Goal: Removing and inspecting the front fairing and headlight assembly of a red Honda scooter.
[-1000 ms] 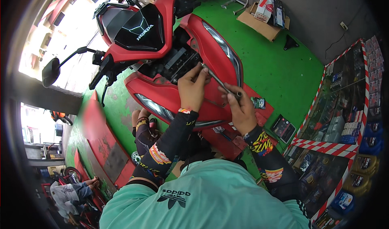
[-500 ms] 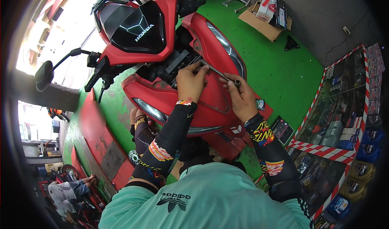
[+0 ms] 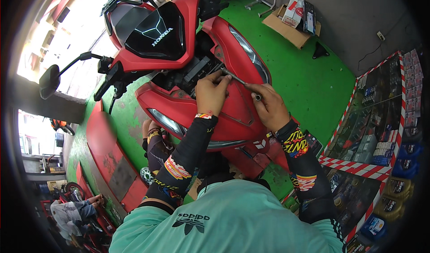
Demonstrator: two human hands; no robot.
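Above the front of a red motor scooter (image 3: 192, 105), both my hands are on a metal socket wrench (image 3: 238, 79). My left hand (image 3: 211, 95) pinches its far end between thumb and fingers, beside the opened front cowl. My right hand (image 3: 271, 109) is closed around the near end, where a round socket end (image 3: 258, 97) shows by the thumb. Dark mechanical parts (image 3: 197, 71) lie exposed in the cowl opening, left of the wrench. My left fingers partly hide the wrench's far end.
Glass display cases (image 3: 367, 118) edged in red-and-white tape stand at the right, with bottles (image 3: 398, 188) beyond them. An open cardboard box (image 3: 286, 29) sits on the green floor. A person (image 3: 156, 147) is low beside the scooter; another person (image 3: 74, 215) is at the lower left.
My right hand has turned and wrapped further over the wrench, and the socket end has shifted slightly left and nearer. My left hand keeps its pinch with little movement.
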